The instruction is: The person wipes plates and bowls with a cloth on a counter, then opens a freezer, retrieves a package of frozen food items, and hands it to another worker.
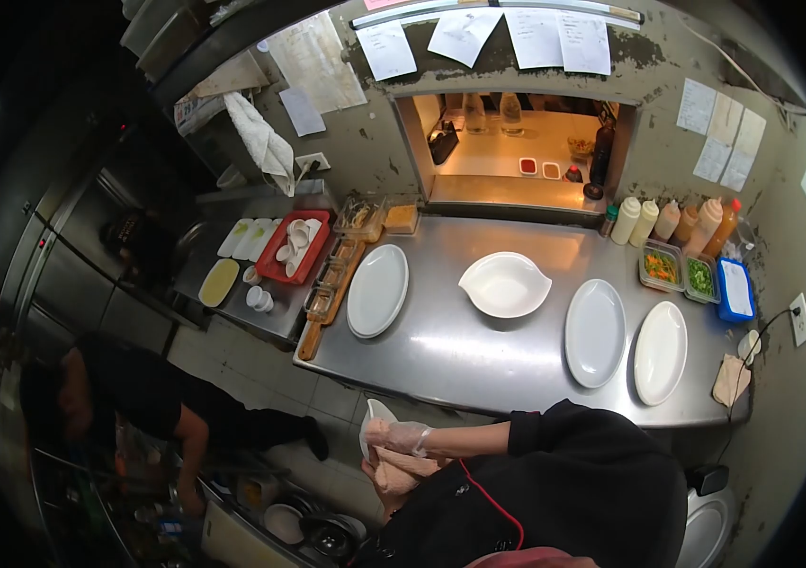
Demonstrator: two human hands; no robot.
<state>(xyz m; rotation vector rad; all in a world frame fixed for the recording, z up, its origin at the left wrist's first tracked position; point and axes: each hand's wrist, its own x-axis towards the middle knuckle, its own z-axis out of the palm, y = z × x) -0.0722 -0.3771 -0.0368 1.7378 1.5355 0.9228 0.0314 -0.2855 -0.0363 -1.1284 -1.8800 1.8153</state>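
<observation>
Low in front of my body, off the table's near edge, I hold a white dish [379, 411] tilted up. My right hand [410, 437], in a clear plastic glove, is closed on a pinkish cloth [403, 470] pressed against the dish. Below it my left hand [387, 496] grips the dish's lower side, with the cloth hanging over part of it; some of its fingers are hidden. On the steel table stand a white pointed bowl [505, 285] and oval plates, one at the left [378, 292] and two at the right [595, 333].
Squeeze bottles [666, 221] and tubs of cut vegetables [661, 266] line the table's right end. A wooden board [310, 341] with small containers edges the left. Beyond stands a red bin [295, 248]. A co-worker [152, 393] bends at the lower left.
</observation>
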